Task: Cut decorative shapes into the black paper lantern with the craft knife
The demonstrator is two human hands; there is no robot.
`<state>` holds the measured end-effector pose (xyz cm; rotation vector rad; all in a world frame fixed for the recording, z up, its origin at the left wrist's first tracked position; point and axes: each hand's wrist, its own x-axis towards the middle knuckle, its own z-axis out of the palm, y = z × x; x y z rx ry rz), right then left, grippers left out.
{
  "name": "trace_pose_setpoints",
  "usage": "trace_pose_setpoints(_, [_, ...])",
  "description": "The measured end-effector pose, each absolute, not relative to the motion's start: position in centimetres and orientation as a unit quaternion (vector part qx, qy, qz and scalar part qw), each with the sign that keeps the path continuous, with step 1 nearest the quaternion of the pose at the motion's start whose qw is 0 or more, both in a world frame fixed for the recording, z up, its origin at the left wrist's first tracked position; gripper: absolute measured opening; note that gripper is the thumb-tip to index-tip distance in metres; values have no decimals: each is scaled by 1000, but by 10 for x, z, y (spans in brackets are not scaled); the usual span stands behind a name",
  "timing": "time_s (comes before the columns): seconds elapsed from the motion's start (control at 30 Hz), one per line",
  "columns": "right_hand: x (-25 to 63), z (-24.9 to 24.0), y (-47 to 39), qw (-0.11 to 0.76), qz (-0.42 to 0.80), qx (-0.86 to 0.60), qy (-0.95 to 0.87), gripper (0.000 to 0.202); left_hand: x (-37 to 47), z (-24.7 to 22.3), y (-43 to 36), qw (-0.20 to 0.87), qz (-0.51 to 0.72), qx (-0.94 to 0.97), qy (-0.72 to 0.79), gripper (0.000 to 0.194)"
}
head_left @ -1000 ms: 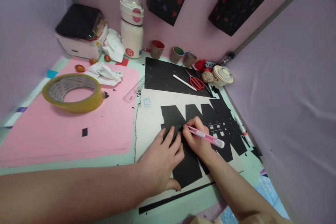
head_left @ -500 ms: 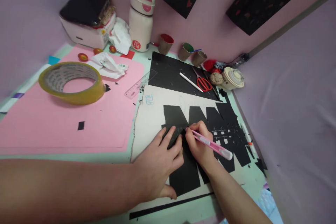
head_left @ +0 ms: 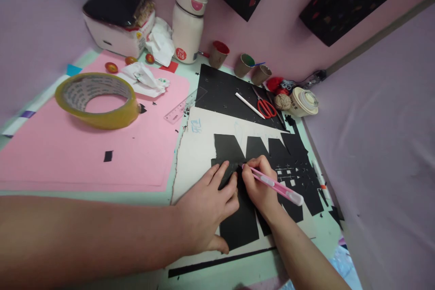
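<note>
A black card cut-out [head_left: 238, 217] with tapered flaps and several small square cut-outs lies on a white board [head_left: 195, 149]. Spread flat on its left part, my left hand [head_left: 212, 208] presses it down with fingers apart; a dark strip or fold of card shows between the fingers. My right hand [head_left: 261, 186] is closed in a pen grip round a pink craft knife [head_left: 277, 185]. The knife's tip meets the black card just right of my left fingertips, while its clear-capped end points down to the right.
Pink sheets [head_left: 142, 158] with a tape roll [head_left: 98, 102] lie left. A clear ruler [head_left: 183, 106], white pencil-like stick [head_left: 249, 105] and red-handled scissors [head_left: 266, 108] lie beyond the board. Behind stand a white bottle [head_left: 188, 31] and small cups [head_left: 244, 67]. A marker [head_left: 320, 179] lies right.
The whole view has shifted slightly, with things at the back now a little further right and higher. Both hands keep nearly the same place on the card.
</note>
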<state>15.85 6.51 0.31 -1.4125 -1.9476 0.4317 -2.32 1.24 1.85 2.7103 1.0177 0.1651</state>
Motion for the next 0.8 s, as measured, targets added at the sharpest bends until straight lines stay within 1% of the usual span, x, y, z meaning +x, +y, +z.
trace_pose_setpoints(0.8, [158, 6, 63, 337, 174, -540, -752, 19, -24, 17, 10, 107, 71, 925, 357, 93])
